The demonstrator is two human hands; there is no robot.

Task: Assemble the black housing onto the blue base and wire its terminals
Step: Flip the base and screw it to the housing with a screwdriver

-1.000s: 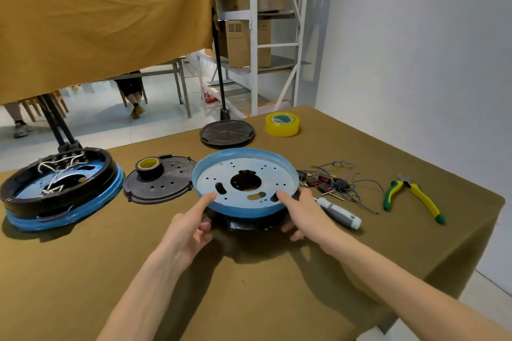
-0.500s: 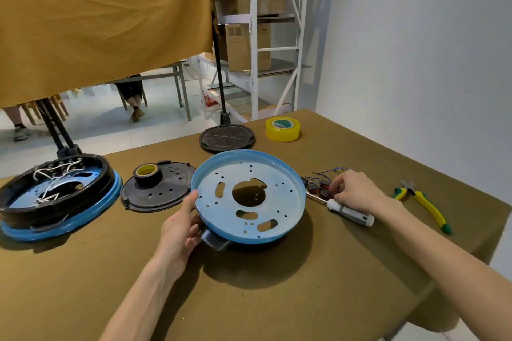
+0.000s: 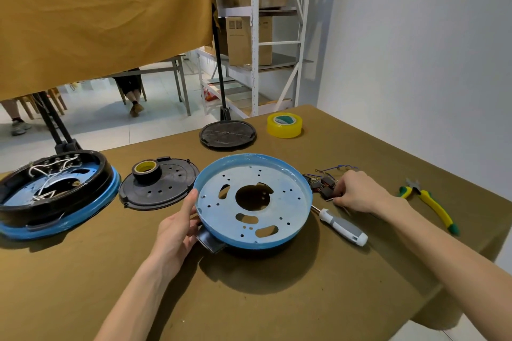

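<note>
Left hand: our left hand (image 3: 177,232) is gripping the left rim of the round blue metal base plate (image 3: 253,199), thumb up along the edge, fingers curled underneath where we can't see them.
Base and housing: the plate is sitting in front of us, tilted up at the near-left, with the black plastic housing (image 3: 210,241) peeking out just below it.
Right hand: our right hand (image 3: 357,191) is reaching over to the little pile of black terminal blocks and thin wires (image 3: 327,185), fingers curled down on it. Whether they're actually pinching a piece, we can't tell.
Key relation: the wiring bits are lying just right of the plate, so the right hand is clearly the nearer one. We're guessing whatever gets picked travels left, toward the plate's holes.
Nearby tools: the grey-and-white handled screwdriver (image 3: 342,225) is lying diagonally between plate and right wrist, tip toward the plate. Yellow-green pliers (image 3: 428,202) further right.
Reference unit: a finished-looking black-on-blue unit with white wires (image 3: 52,191) at far left.
Surface: olive-brown cloth-covered worktop (image 3: 277,299), soft-looking, so small parts could snag.
Room: white wall on the right, metal shelving with cartons behind, mustard curtain overhead.
</note>
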